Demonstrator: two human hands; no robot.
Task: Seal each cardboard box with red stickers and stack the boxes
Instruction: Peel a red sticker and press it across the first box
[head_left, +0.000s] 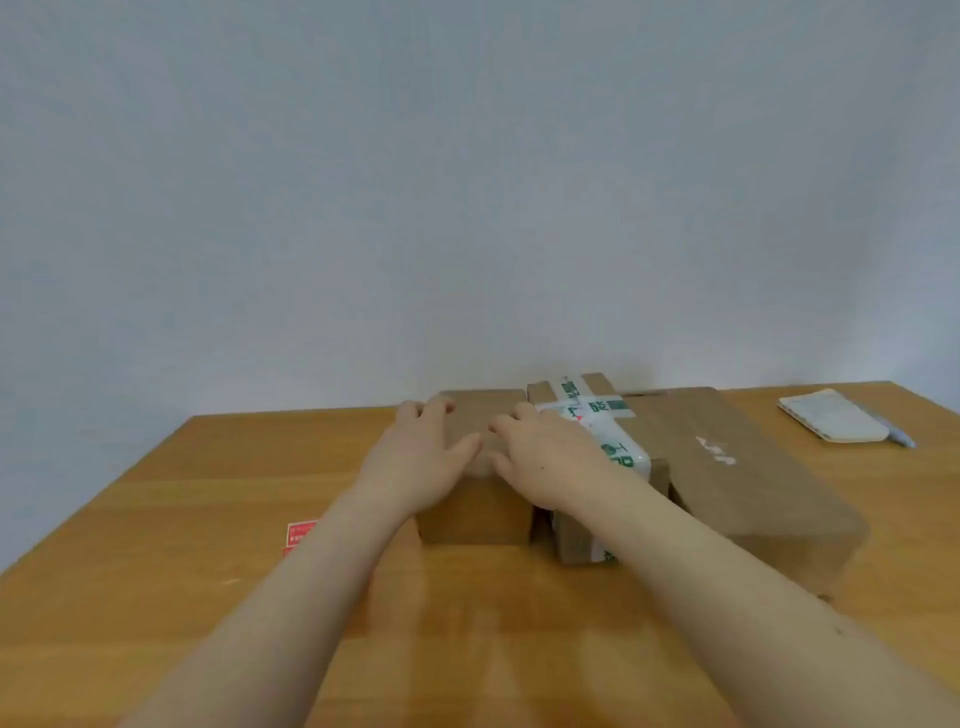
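Note:
Three cardboard boxes stand side by side on the wooden table (156, 597). The small plain box (475, 512) is on the left. My left hand (421, 457) lies flat on its top with fingers spread. My right hand (545, 457) lies flat beside it, across the top of the same box and the edge of the middle box (618, 441), which carries white tape with green print. The large box (753, 478) sits on the right. A sheet of red stickers (298, 535) lies on the table left of my left forearm, partly hidden by it.
A white notepad (831, 421) with a pen (896, 434) beside it lies at the table's far right. A plain grey wall stands behind the table's far edge.

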